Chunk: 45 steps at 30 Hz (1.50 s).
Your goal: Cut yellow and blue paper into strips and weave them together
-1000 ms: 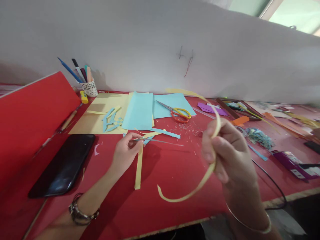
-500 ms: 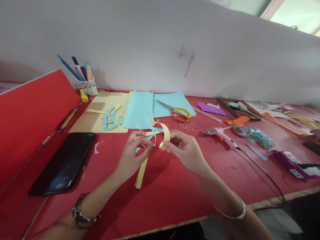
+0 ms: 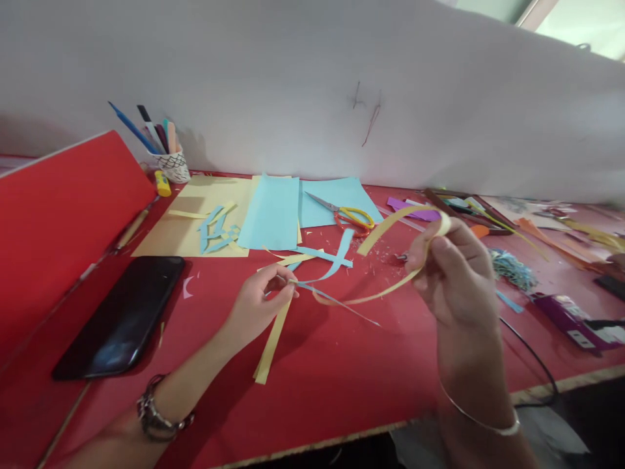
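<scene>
My left hand [image 3: 258, 301] pinches several thin paper strips at one point. Blue strips [image 3: 338, 259] fan out from the fingertips to the right, and a yellow strip [image 3: 272, 342] slants down below the hand. Raised at the right, my right hand [image 3: 459, 283] is closed on a long yellow paper strip [image 3: 385, 228]. This strip loops over the fingers, one end pointing left, while its other part sags back toward the left hand. Whether it meets the pinch is hard to see. Behind the hands, other yellow and blue strips [image 3: 305, 258] lie on the red table [image 3: 351, 371].
Scissors [image 3: 349, 213] rest on blue paper sheets [image 3: 273, 212]. Cut blue pieces [image 3: 217, 231] lie on yellow paper [image 3: 161, 241]. A black phone [image 3: 122, 319] is at left, near a pen cup [image 3: 173, 166]. At right are a purple box [image 3: 566, 319] and a black cable [image 3: 532, 355].
My right hand has moved right and up from beside my left hand, drawing the yellow strip out into a long curve. My left hand stays nearly in place, still pinching.
</scene>
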{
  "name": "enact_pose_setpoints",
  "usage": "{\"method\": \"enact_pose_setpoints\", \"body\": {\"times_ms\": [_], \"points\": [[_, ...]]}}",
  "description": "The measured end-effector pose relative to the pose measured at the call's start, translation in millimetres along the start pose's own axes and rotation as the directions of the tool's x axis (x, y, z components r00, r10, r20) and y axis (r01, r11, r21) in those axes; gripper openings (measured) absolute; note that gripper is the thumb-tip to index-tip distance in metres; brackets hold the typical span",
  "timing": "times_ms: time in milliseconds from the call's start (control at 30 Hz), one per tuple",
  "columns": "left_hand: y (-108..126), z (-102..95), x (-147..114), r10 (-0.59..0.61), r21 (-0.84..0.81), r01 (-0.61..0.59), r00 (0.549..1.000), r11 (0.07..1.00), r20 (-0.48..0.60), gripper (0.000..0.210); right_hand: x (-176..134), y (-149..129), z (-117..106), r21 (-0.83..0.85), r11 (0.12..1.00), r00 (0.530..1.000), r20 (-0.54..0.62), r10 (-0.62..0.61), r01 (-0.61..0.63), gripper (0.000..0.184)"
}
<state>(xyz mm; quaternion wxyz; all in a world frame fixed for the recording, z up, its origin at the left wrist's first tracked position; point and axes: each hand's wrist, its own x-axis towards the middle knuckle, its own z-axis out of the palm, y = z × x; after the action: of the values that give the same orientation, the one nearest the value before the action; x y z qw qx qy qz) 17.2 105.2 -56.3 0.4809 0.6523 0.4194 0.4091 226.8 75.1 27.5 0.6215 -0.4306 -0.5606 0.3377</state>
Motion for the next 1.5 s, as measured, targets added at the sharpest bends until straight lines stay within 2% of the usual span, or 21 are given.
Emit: {"method": "enact_pose_setpoints", "body": {"times_ms": [67,133,300,433,533,700,933,1067,1233,1400,1500], "points": [[-0.6,-0.2,0.2,-0.025,-0.034,0.026,0.999,0.999,0.021,0.009,1.8,-2.3,-6.9,-0.027,0.997,0.994,-0.074,-0.078,0.077,0.01],[-0.3,-0.4,0.4,-0.035,-0.061,0.036,0.999,0.997,0.024,0.009,2.9,-2.2,-13.0,-0.071,0.992,0.989,-0.092,-0.115,0.108,0.008],[2.0,-1.4,-0.1,-0.08,-0.067,0.081,0.997,0.994,0.014,0.008,4.2,6.2,-19.3,-0.155,0.988,1.0,0.022,-0.003,0.007,0.007],[1.6,-1.4,-0.4,-0.077,-0.076,0.08,0.996,0.994,0.038,0.008,3.7,17.0,-7.6,-0.198,0.978,0.989,0.12,0.084,-0.059,0.005],[1.9,-1.0,-0.1,-0.025,-0.057,0.029,0.997,0.998,0.069,0.008,2.2,22.4,3.8,-0.194,0.979,0.98,0.177,0.096,-0.061,0.004],[3.3,-2.3,1.1,0.097,0.032,-0.099,0.994,0.995,0.052,0.007,2.4,21.6,3.6,-0.116,0.99,0.994,0.084,-0.07,0.079,0.003],[3.8,-3.9,0.8,0.12,0.071,-0.119,0.993,0.99,-0.002,0.007,9.4,20.0,-20.6,-0.277,0.96,0.998,-0.044,-0.054,0.04,0.001],[4.4,-4.3,1.7,0.117,0.074,-0.115,0.993,0.991,-0.026,0.006,12.0,20.0,-29.4,-0.195,0.98,0.994,-0.089,-0.057,0.039,0.005],[5.2,-4.4,2.9,0.104,0.097,-0.101,0.994,0.99,-0.028,0.006,9.3,12.0,-27.3,-0.027,0.994,0.994,-0.036,-0.107,0.106,0.011],[4.6,-3.6,3.3,0.099,0.116,-0.096,0.995,0.989,-0.021,0.007,6.7,11.0,-21.9,0.081,0.993,0.996,0.017,-0.086,0.085,0.012],[3.8,-3.4,3.0,0.094,0.113,-0.091,0.995,0.989,-0.016,0.007,6.1,14.4,-18.7,0.09,0.993,0.996,0.05,-0.079,0.074,0.012]]}}
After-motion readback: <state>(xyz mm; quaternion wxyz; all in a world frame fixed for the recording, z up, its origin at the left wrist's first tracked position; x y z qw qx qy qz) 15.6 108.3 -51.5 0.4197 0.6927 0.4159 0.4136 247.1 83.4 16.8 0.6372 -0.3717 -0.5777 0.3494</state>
